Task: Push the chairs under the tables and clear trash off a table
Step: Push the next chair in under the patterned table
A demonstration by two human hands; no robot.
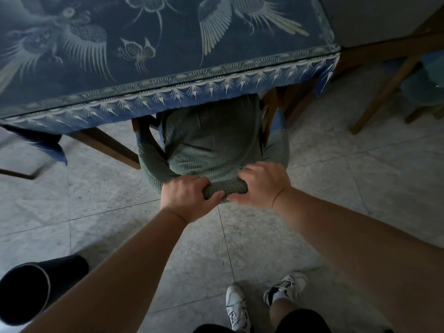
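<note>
With my left hand (185, 197) and right hand (260, 186) both clenched on the top rail of the green-covered chair (211, 140), I judge its seat mostly under the blue-clothed worktop (168, 56); no trash shows on the visible cloth

Head cam, steep down, close
</note>
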